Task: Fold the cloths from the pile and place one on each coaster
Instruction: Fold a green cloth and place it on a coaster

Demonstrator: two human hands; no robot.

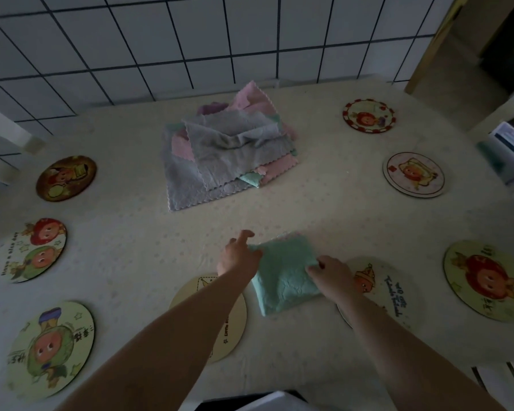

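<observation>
Folded cloth: I note a mint-green terry cloth [284,278], folded to a small square, lying on the cream spotted tablecloth [131,226] between the two nearest round printed coasters.
Left hand [239,256]: fingers curled on the cloth's ten-o'clock corner, forefinger extended; in my judgement, pinning the fold.
Right hand [330,275]: pinches the three-o'clock edge, likely squaring it.
Pile: grey, pink and green cloths [226,149] at twelve o'clock, unfolded.
Writing: left coaster [30,250] reads "have a nice day"; other lettering illegible.
</observation>
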